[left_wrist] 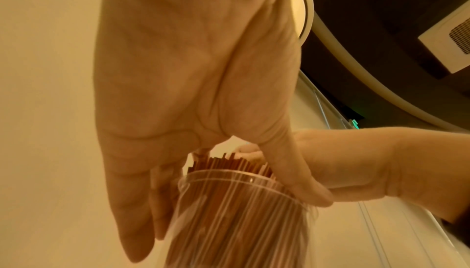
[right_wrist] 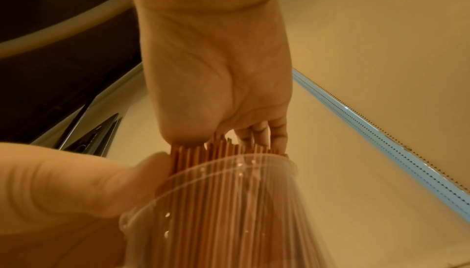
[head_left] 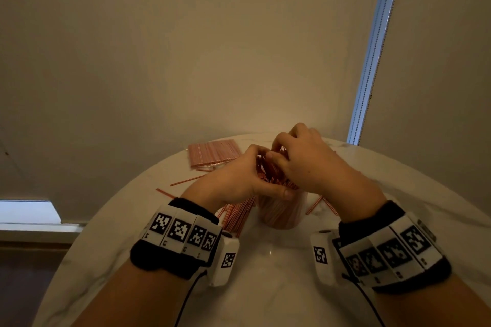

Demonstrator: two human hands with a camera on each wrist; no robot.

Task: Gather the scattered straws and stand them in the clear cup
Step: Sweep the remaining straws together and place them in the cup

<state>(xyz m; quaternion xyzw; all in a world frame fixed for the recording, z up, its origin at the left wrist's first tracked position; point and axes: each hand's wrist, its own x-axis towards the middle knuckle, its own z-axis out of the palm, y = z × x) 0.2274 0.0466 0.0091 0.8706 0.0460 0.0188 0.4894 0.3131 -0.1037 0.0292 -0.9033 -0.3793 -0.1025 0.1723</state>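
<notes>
Over at the far left of the round white table [head_left: 265, 287], a flat pack of red-and-white straws [head_left: 214, 152] lies by the wall, and a few loose straws [head_left: 186, 182] are scattered just near of it, pointing toward the left edge. More loose straws form a pile [head_left: 237, 216] beside the left wrist, touching the foot of the clear cup [head_left: 281, 216]. That cup stands upright at the middle of the table, packed with upright straws whose tips poke above its rim [left_wrist: 229, 173]. The left hand [head_left: 239, 180] wraps the top of the cup, thumb [left_wrist: 302, 188] pressed against the rim on the near side and fingers curled round the far left side. The right hand [head_left: 305, 159] comes over the cup from the right, fingers bent down onto the straw tips [right_wrist: 218, 147]; whether it actually pinches any straws I cannot tell. The two hands are together, touching above the cup. Right of the cup, two more loose straws [head_left: 316, 204] lie on the table near the right wrist
</notes>
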